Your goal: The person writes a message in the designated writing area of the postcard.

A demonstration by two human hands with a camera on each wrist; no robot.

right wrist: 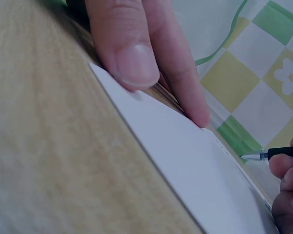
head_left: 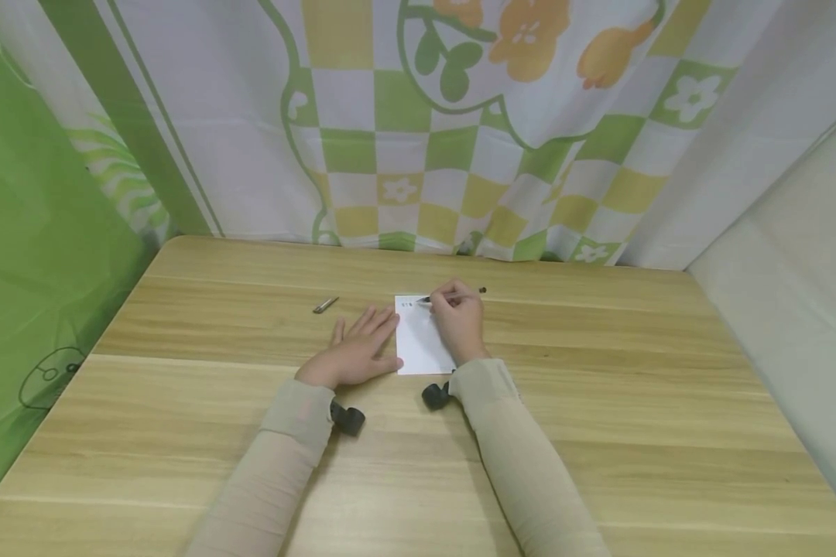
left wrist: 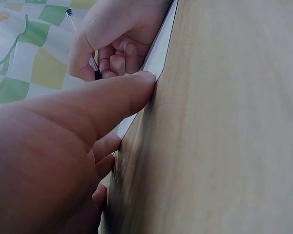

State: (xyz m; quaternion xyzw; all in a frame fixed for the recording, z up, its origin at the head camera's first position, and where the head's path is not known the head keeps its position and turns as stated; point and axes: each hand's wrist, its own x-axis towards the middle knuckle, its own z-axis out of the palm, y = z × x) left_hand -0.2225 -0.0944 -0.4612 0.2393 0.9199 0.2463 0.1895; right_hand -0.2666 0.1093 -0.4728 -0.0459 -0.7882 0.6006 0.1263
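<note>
The paper (head_left: 421, 344) is touched by the extended left hand (head_left: 354, 354); a pen (right wrist: 273, 154) is pinched over it by the right hand (head_left: 460, 322).

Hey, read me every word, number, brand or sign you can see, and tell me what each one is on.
Nothing can be read with certainty.
White paper: a short row of small dark marks near its top edge, too small to read.
Pen in the right hand: no lettering can be made out.
Patterned curtain: flowers and checks, no words that I can see.
</note>
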